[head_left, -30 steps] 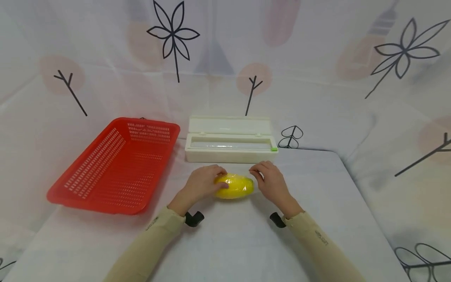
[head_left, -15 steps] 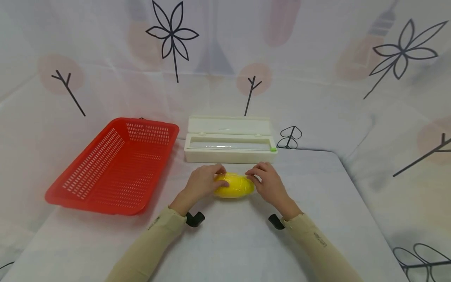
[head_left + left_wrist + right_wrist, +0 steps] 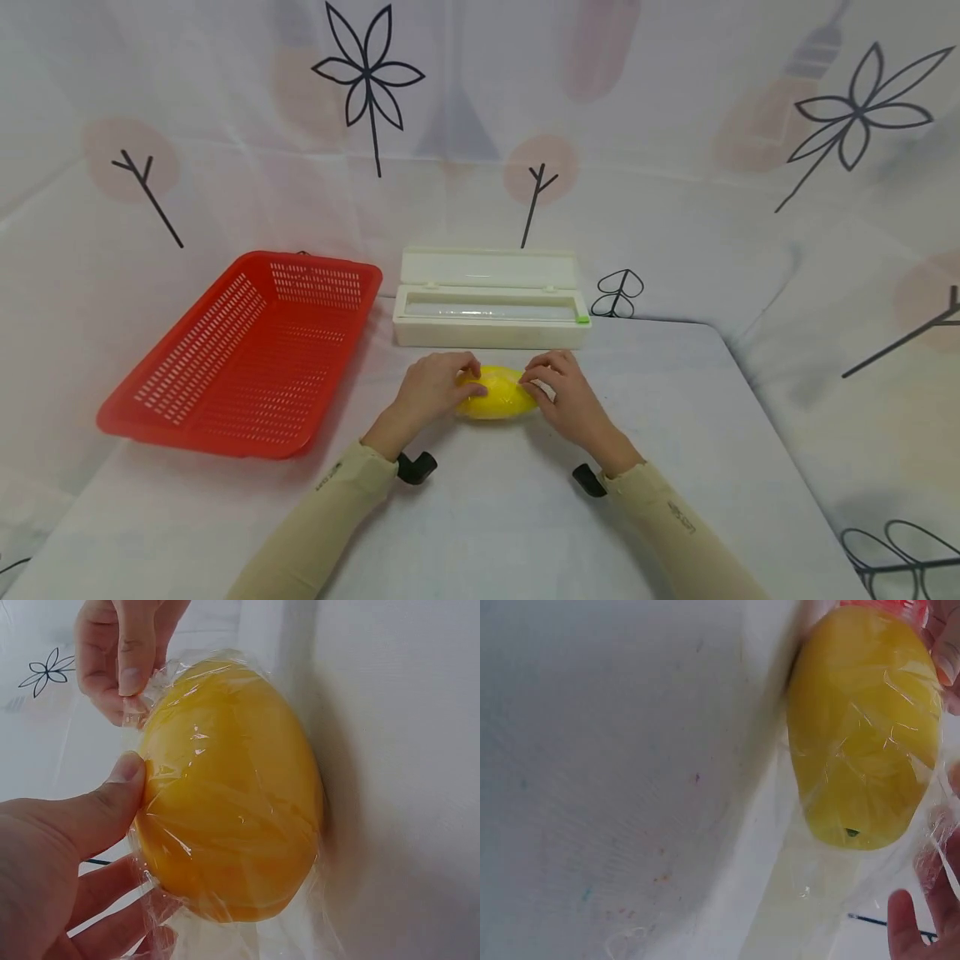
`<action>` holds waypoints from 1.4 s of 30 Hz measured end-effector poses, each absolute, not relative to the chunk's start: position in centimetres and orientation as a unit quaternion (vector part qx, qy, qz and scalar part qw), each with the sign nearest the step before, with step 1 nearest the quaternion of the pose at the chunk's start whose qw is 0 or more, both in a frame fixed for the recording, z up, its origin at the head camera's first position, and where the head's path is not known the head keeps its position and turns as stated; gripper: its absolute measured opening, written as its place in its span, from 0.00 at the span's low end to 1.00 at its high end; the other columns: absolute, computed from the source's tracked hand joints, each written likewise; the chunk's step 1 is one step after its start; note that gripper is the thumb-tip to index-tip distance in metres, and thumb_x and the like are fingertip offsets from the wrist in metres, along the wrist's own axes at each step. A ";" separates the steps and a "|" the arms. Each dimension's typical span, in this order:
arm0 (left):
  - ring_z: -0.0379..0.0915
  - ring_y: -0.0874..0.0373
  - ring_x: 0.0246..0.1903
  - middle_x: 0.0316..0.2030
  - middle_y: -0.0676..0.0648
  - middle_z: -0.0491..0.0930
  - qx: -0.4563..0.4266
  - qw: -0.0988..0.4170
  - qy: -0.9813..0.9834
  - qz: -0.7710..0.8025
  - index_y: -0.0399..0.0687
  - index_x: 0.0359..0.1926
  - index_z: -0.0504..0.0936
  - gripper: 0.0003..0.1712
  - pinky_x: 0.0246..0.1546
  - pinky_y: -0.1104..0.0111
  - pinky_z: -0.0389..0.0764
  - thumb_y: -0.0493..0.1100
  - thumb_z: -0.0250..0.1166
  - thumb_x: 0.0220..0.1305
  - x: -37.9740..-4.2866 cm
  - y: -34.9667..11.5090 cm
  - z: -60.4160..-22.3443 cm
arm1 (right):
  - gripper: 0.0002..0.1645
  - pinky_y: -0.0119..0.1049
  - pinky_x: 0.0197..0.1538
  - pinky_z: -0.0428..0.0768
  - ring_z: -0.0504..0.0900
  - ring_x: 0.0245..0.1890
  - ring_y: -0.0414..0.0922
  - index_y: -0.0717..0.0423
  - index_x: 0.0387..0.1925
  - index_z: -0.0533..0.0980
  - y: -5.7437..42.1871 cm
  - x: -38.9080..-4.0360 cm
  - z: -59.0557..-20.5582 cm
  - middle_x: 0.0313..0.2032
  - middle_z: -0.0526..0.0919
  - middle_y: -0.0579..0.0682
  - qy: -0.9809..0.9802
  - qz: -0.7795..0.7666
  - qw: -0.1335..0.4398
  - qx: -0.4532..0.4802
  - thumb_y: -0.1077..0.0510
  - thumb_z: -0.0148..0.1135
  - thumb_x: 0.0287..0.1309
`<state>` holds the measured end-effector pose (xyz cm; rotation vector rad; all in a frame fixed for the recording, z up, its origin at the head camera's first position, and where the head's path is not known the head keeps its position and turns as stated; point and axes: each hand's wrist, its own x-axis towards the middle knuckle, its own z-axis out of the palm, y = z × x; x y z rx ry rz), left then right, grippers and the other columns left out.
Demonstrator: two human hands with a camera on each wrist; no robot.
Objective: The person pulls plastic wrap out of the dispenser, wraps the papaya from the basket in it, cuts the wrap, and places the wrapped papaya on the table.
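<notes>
A yellow oval fruit (image 3: pixel 497 398) lies on its side on the table, covered in shiny, wrinkled cling film (image 3: pixel 135 709). My left hand (image 3: pixel 427 390) grips the fruit's left end, thumb on the near face and fingers on the far side. At the other end, my right hand (image 3: pixel 564 398) pinches the film's edge between thumb and fingers. The right wrist view shows a small green mark on the tip of the wrapped fruit (image 3: pixel 862 735), with loose film (image 3: pixel 802 892) trailing past it.
Behind the hands stands a white cling film dispenser (image 3: pixel 491 335), lid raised, with a green slider (image 3: pixel 582 319) at its right. A red plastic basket (image 3: pixel 112 417) is on the left. A patterned cloth backdrop (image 3: pixel 660 208) rises behind the white-covered table (image 3: pixel 487 517).
My right hand has moved slightly left, from beside the fruit's tip onto its right end, bringing the film with it. My left hand keeps its hold.
</notes>
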<state>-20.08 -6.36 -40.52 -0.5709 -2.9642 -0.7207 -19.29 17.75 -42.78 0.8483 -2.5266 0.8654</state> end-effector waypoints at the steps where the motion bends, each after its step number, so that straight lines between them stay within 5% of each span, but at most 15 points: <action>1: 0.74 0.57 0.34 0.40 0.55 0.84 -0.187 0.020 -0.954 -0.232 0.58 0.37 0.83 0.15 0.38 0.65 0.76 0.58 0.73 0.56 -20.1 -6.3 -40.5 | 0.07 0.45 0.53 0.77 0.71 0.50 0.49 0.54 0.33 0.81 17.7 -19.2 -42.9 0.44 0.77 0.48 -0.887 0.309 0.161 0.303 0.64 0.74 0.54; 6: 0.76 0.55 0.37 0.44 0.53 0.85 -0.195 0.017 -0.949 -0.248 0.57 0.35 0.80 0.14 0.40 0.62 0.78 0.56 0.73 0.57 -20.0 -6.1 -40.6 | 0.13 0.44 0.53 0.79 0.77 0.48 0.47 0.53 0.31 0.77 17.7 -19.2 -43.1 0.45 0.79 0.48 -0.880 0.338 0.129 0.307 0.62 0.76 0.51; 12: 0.77 0.52 0.52 0.51 0.52 0.83 -0.234 0.056 -0.939 -0.247 0.53 0.52 0.86 0.22 0.55 0.57 0.77 0.55 0.71 0.59 -19.9 -6.1 -41.3 | 0.16 0.44 0.50 0.81 0.80 0.45 0.47 0.52 0.32 0.74 17.9 -19.2 -43.5 0.42 0.82 0.48 -0.876 0.346 0.148 0.300 0.63 0.76 0.50; 19: 0.80 0.57 0.48 0.45 0.54 0.86 -0.252 0.123 -0.928 -0.244 0.51 0.43 0.90 0.18 0.54 0.62 0.78 0.56 0.72 0.57 -19.8 -6.3 -41.9 | 0.14 0.43 0.49 0.81 0.80 0.44 0.47 0.54 0.29 0.75 17.9 -19.3 -44.0 0.41 0.82 0.48 -0.886 0.316 0.187 0.284 0.61 0.77 0.49; 30: 0.74 0.55 0.60 0.60 0.54 0.78 -0.269 0.032 -0.940 -0.210 0.54 0.61 0.80 0.33 0.61 0.60 0.72 0.58 0.73 0.56 -19.7 -6.8 -41.1 | 0.14 0.45 0.52 0.82 0.83 0.46 0.48 0.53 0.31 0.79 18.6 -19.4 -43.4 0.45 0.85 0.47 -0.903 0.292 0.151 0.276 0.55 0.79 0.48; 39: 0.74 0.53 0.59 0.61 0.49 0.76 -0.318 0.088 -0.921 -0.207 0.48 0.62 0.78 0.32 0.58 0.61 0.75 0.54 0.69 0.58 -20.1 -7.4 -42.3 | 0.09 0.45 0.48 0.83 0.86 0.44 0.49 0.54 0.30 0.83 18.4 -19.5 -43.1 0.45 0.87 0.50 -0.913 0.263 0.158 0.267 0.56 0.76 0.51; 42: 0.73 0.53 0.61 0.62 0.49 0.76 -0.316 0.095 -0.926 -0.183 0.49 0.63 0.78 0.33 0.59 0.61 0.74 0.56 0.68 0.59 -20.1 -7.4 -42.3 | 0.08 0.48 0.55 0.79 0.86 0.46 0.49 0.54 0.31 0.84 18.4 -19.6 -43.1 0.45 0.87 0.50 -0.915 0.260 0.159 0.265 0.56 0.76 0.51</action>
